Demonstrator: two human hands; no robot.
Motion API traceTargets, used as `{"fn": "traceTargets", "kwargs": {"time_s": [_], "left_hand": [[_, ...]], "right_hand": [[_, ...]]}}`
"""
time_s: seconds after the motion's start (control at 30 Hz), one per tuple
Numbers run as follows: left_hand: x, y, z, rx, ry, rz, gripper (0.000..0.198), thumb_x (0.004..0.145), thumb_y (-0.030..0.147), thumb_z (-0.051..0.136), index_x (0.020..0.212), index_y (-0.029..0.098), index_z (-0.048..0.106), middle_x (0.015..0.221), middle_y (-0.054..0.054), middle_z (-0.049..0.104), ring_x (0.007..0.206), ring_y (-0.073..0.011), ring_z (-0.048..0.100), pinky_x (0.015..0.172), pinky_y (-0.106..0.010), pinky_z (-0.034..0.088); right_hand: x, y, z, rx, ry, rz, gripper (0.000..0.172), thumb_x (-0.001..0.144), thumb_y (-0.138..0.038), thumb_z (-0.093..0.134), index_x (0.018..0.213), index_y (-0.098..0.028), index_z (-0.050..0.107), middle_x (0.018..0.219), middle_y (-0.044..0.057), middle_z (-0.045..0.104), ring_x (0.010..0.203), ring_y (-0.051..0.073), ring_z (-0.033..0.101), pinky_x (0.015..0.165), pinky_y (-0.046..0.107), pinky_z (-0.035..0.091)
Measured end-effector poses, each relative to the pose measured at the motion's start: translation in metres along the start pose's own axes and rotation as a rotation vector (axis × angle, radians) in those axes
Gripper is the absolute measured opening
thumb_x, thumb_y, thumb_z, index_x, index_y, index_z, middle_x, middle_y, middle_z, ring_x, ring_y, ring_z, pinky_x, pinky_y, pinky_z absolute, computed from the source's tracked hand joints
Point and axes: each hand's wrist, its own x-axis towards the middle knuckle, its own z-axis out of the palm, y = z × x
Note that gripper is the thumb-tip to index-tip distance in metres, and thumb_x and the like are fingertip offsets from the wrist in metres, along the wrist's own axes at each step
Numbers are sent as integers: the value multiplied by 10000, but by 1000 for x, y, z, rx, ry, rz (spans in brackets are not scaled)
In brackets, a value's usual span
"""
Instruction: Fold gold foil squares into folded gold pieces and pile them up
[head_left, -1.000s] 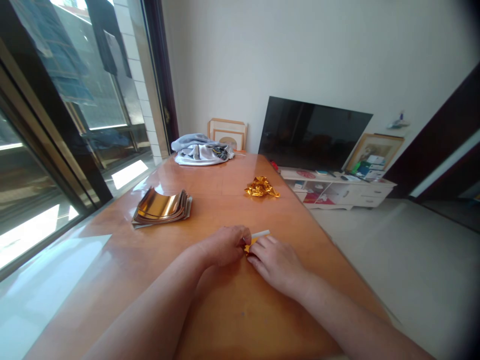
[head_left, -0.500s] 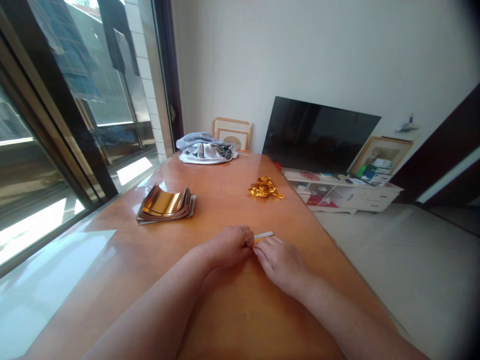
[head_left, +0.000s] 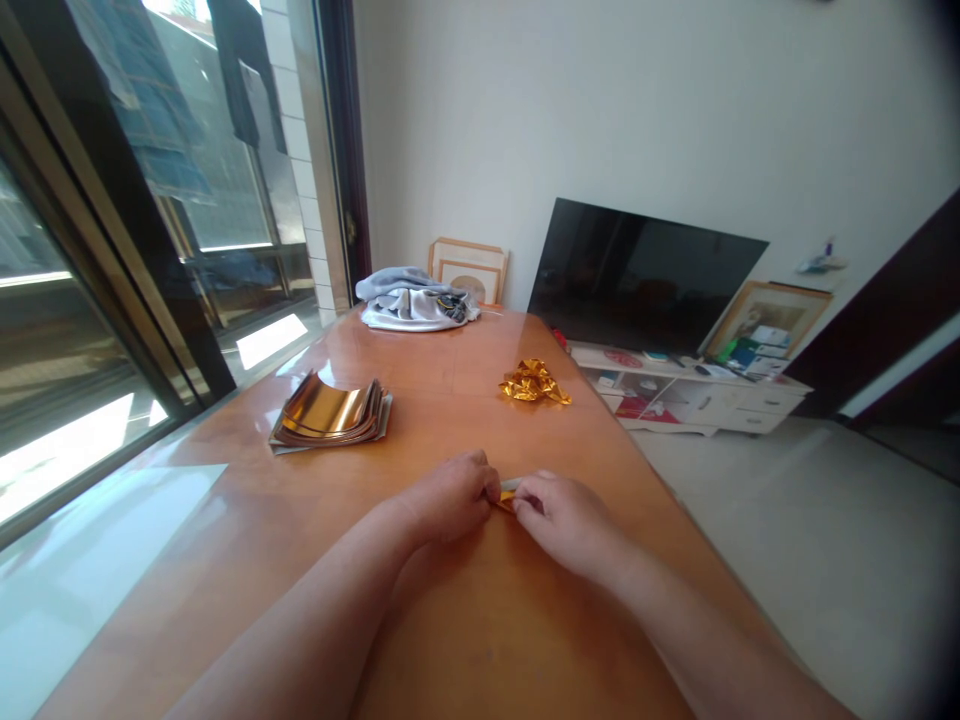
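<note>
A small sheet of gold foil paper (head_left: pixel 506 500), partly folded and with a pale strip showing along its far side, lies low over the table between my hands. My left hand (head_left: pixel 459 495) pinches its left end, fingers bent and thumb side toward the middle. At its right end my right hand (head_left: pixel 559 510) pinches the paper between thumb and curled fingers. Most of the paper is hidden by the fingers. Beyond and left of my hands rests a curved stack of gold foil sheets (head_left: pixel 328 408). Crumpled or folded gold foil (head_left: pixel 534 382) lies ahead, near the right edge.
The wooden table (head_left: pixel 442 375) runs away from me. A grey cloth bundle (head_left: pixel 416 300) sits at its far end. Beyond the right edge stand a television (head_left: pixel 645 275) and a white cabinet (head_left: pixel 712 400). Glass doors (head_left: pixel 217 200) are on the left.
My right hand's fingers have curled in from lying flatter along the strip, covering more of its right end. More gold now shows between my hands. The view has shifted slightly.
</note>
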Motion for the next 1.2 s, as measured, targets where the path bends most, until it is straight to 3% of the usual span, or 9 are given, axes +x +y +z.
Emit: {"fn": "traceTargets", "kwargs": {"time_s": [0.47,1.2], "left_hand": [[3,5,-4,36,-12,-179,186,752,190,535,816,245,701,906,-21,663,808,-176,603,708,-272,425],[13,15,-2,113,-11,-330,168,841,259,512,812,199,665,927,-69,689,812,-195,613,672,-278,396]], "right_hand": [[5,10,19,119,86,86,148,895,-252,533,764,-222,594,783,-7,613,688,135,554,606,253,298],[8,7,19,98,100,168,110,879,-220,552,768,-221,550,781,1,622,701,153,578,589,270,289]]}}
